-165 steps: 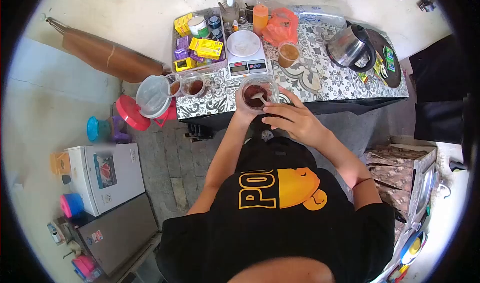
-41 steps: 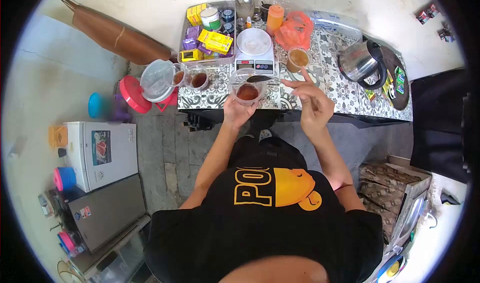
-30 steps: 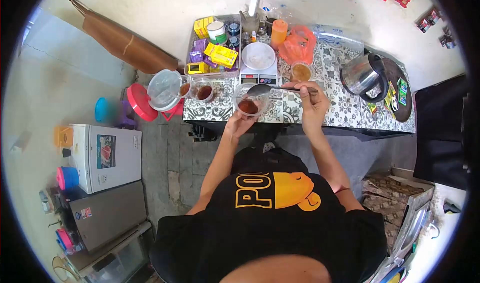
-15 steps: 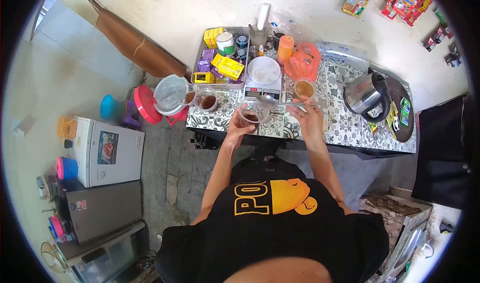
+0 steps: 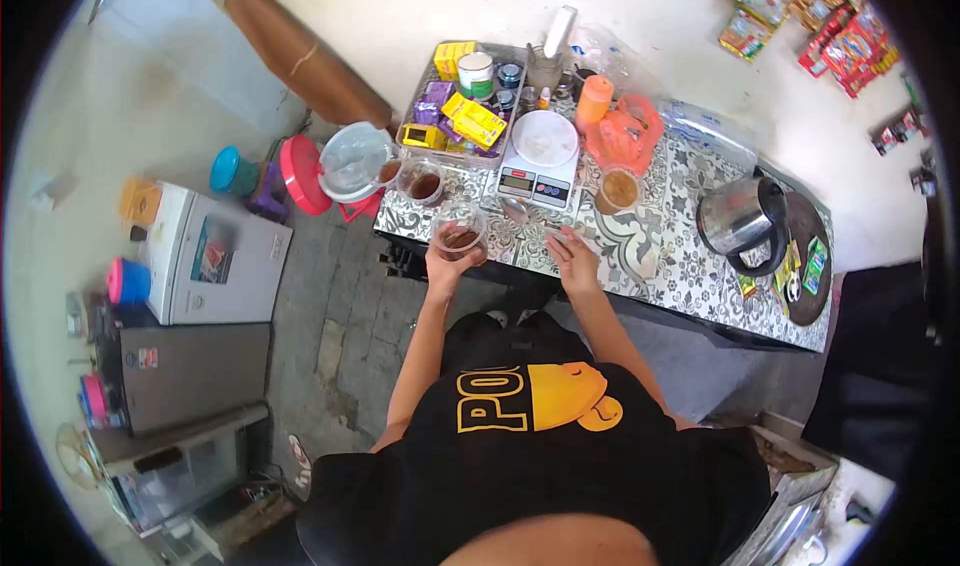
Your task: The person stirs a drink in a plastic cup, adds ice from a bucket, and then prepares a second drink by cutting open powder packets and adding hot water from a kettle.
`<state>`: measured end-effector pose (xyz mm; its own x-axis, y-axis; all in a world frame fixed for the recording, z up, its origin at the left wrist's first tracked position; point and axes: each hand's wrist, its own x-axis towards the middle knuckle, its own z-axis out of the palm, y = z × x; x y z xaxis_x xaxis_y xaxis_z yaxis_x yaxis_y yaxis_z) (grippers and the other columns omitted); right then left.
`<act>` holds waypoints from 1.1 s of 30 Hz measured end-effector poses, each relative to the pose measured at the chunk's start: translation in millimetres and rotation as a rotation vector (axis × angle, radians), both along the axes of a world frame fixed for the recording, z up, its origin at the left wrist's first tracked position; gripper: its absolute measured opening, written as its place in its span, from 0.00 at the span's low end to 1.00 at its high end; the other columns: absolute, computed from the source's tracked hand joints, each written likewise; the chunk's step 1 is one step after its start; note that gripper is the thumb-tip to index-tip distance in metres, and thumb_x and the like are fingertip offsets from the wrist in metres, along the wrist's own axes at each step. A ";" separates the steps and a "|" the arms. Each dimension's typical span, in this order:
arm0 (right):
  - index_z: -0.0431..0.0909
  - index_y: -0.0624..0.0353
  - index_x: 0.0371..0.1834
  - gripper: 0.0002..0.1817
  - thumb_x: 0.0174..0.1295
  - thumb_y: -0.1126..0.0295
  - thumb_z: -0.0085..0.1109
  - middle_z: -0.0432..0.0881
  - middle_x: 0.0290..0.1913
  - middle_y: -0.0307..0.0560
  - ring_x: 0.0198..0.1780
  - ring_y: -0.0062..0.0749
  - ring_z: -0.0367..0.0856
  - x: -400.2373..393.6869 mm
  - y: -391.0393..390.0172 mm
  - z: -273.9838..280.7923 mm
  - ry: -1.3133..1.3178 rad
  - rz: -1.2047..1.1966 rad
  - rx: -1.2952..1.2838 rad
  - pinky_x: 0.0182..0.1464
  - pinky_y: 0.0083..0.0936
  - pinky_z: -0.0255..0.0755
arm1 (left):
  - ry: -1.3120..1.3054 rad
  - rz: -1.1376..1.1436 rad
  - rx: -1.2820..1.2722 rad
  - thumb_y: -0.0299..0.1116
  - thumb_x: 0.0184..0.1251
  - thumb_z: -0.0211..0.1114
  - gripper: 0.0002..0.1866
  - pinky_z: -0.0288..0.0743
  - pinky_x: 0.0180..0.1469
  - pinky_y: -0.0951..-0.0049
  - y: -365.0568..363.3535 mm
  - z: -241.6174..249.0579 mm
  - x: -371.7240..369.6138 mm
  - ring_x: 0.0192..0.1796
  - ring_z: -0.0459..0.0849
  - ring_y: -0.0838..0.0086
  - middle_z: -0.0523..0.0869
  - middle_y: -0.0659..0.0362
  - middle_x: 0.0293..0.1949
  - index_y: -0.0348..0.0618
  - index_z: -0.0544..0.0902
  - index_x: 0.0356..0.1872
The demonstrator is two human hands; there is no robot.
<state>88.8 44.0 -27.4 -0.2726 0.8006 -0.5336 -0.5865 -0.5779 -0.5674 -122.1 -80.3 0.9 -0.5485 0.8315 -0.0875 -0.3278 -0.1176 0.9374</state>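
Watching by head feed, scale (image 5: pixel 538 179) as my landmark.

Held cup (image 5: pixel 461 228): clear, dark brown stuff inside, at the table (image 5: pixel 640 256) edge, nearer me than the scale and to its left. Left hand (image 5: pixel 447 266) is wrapped round its wall from the near side, which I'd judge steadies it and leaves the mouth uncovered.

Right hand (image 5: pixel 572 256): well apart from the left, in front of the scale, fingers partly spread. Spoon (image 5: pixel 515 209) lies just before the scale, bowl toward it, handle toward the fingers. Can't tell whether they grip the handle or only hover at it. Handle end probably points that way for easy reach.

Scale display faces the person, presumably for reading. Brown-filled cup (image 5: pixel 425 186) left of scale, probably parked there to keep the front free. Tan-filled cup (image 5: pixel 617 191) right of scale; kettle (image 5: pixel 738 216) farther right.
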 end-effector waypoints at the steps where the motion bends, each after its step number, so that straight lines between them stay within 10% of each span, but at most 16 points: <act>1: 0.63 0.72 0.63 0.19 0.72 0.76 0.43 0.70 0.65 0.55 0.60 0.57 0.77 -6.0 -2.8 -1.8 0.010 0.027 0.032 0.62 0.43 0.75 | 0.042 0.028 -0.013 0.19 0.47 0.77 0.37 0.76 0.58 0.68 -6.8 -1.7 -3.4 0.56 0.80 0.68 0.79 0.56 0.54 0.39 0.71 0.61; 18: 0.75 0.71 0.53 0.16 0.62 0.85 0.51 0.78 0.56 0.55 0.49 0.47 0.83 -120.7 -7.8 -31.3 -0.197 0.050 0.171 0.57 0.34 0.77 | -0.039 0.367 -0.140 0.15 0.50 0.73 0.34 0.73 0.62 0.69 -115.6 15.2 -71.6 0.61 0.77 0.68 0.78 0.55 0.57 0.39 0.72 0.61; 20: 0.80 0.64 0.49 0.18 0.54 0.86 0.55 0.81 0.52 0.52 0.47 0.44 0.84 -124.7 -8.6 -37.5 -0.999 0.097 0.859 0.53 0.34 0.77 | 0.029 0.339 -0.080 0.16 0.49 0.74 0.35 0.73 0.62 0.69 -121.1 3.4 -99.1 0.61 0.77 0.69 0.78 0.55 0.57 0.39 0.72 0.61; 26: 0.82 0.53 0.42 0.20 0.44 0.83 0.60 0.82 0.46 0.50 0.56 0.49 0.74 -165.5 -37.0 -25.4 -1.626 -0.023 1.060 0.59 0.46 0.63 | -0.011 0.267 -0.069 0.17 0.46 0.76 0.36 0.72 0.63 0.68 -155.4 11.2 -198.5 0.60 0.77 0.69 0.78 0.54 0.56 0.38 0.72 0.60; 33: 0.79 0.53 0.46 0.19 0.48 0.80 0.59 0.78 0.49 0.49 0.57 0.49 0.72 -263.6 -128.1 -2.1 -1.739 -0.450 0.845 0.58 0.44 0.61 | 0.316 0.260 -0.117 0.23 0.41 0.78 0.38 0.70 0.64 0.68 -226.6 33.5 -326.3 0.59 0.79 0.69 0.80 0.55 0.53 0.37 0.72 0.59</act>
<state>-174.8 -84.1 -29.4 0.2884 0.7977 0.5296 0.8013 0.1016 -0.5895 -448.4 -306.9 34.3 -0.7537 0.6564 0.0336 0.0048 -0.0456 0.9989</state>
